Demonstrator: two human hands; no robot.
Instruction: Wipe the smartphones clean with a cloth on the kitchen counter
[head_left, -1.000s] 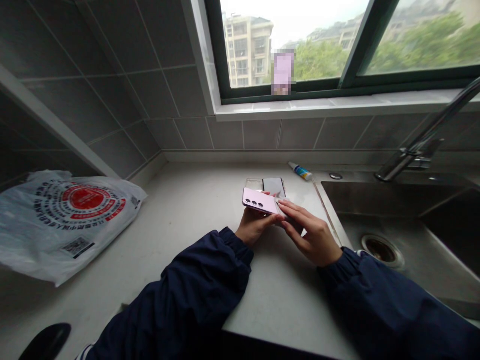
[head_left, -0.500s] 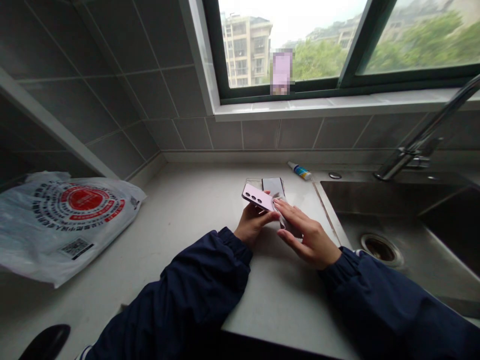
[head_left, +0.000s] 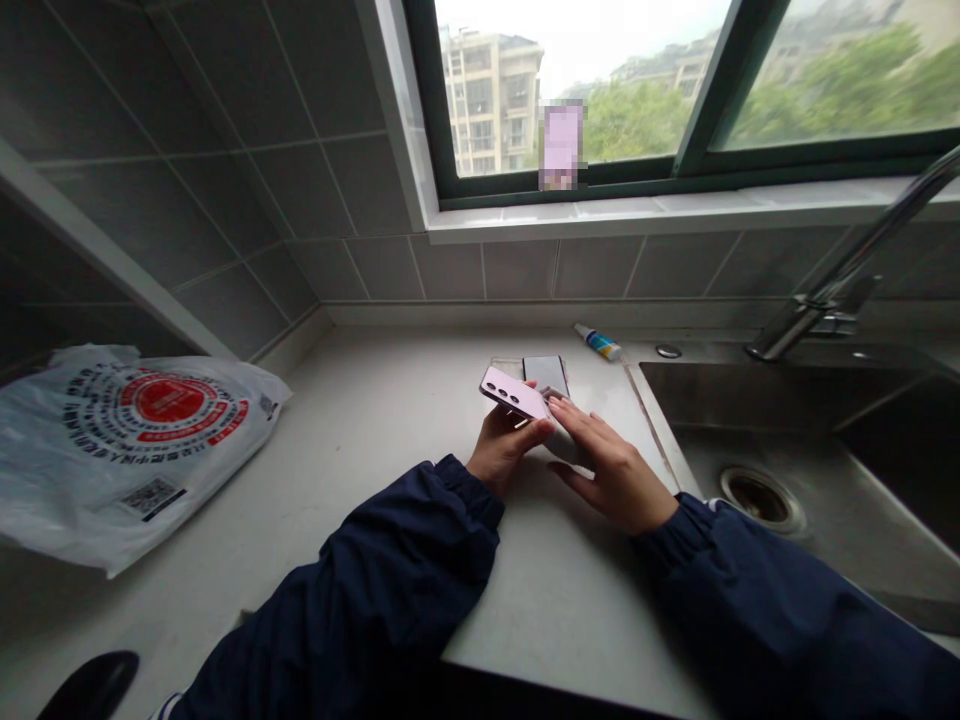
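My left hand (head_left: 501, 448) grips a pink smartphone (head_left: 511, 392) by its edges. The phone is tilted above the counter, its back and camera lenses facing up. My right hand (head_left: 611, 465) presses a grey cloth (head_left: 564, 443) against the phone's lower end with outstretched fingers; the cloth is mostly hidden beneath them. Just behind the phone, a flat dark-edged rectangle with a pale face (head_left: 545, 372) lies on the counter, partly covered by the hands. A clear, thin-edged item, perhaps a phone case, shows beside it.
A small white-and-blue tube (head_left: 598, 341) lies near the back of the white counter (head_left: 375, 400). To the right is a steel sink (head_left: 750, 450) with a faucet (head_left: 795, 325). A printed plastic bag (head_left: 150, 430) sits at left, and a dark rounded object (head_left: 90, 688) at lower left.
My right hand and the cloth have shifted slightly left along the phone's lower end. My left hand still holds the phone in nearly the same place.
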